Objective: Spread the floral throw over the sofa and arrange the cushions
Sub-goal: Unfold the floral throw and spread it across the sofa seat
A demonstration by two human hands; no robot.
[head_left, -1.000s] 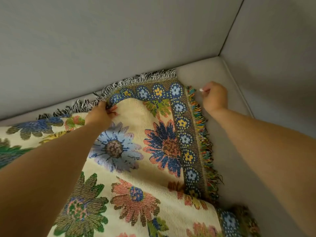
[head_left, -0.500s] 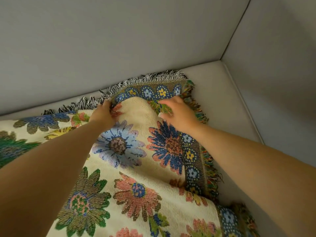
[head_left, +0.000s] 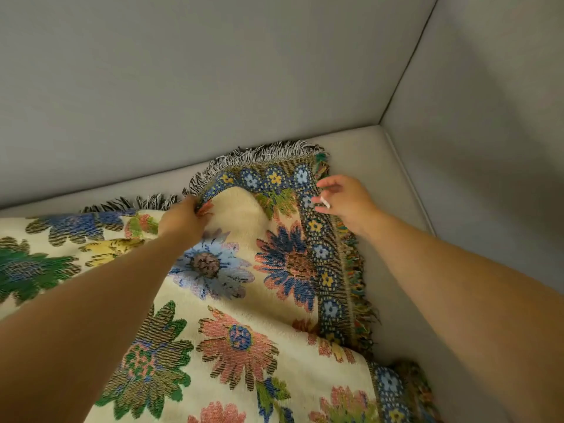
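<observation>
The cream floral throw (head_left: pixel 244 300), with a blue flowered border and fringe, lies over the grey sofa seat (head_left: pixel 366 154) and reaches into the back right corner. My left hand (head_left: pixel 183 219) grips a raised fold of the throw just below its top border. My right hand (head_left: pixel 348 201) hovers at the throw's right border near the corner, fingers loosely spread and holding no cloth. No cushions are in view.
The sofa backrest (head_left: pixel 213 87) rises behind the throw and the armrest (head_left: pixel 488 148) closes off the right side. A strip of bare seat (head_left: pixel 393 270) shows between the fringe and the armrest.
My right hand went from the bare seat onto the throw near the corner, then came off it to the right border. My left hand kept its grip on the fold.
</observation>
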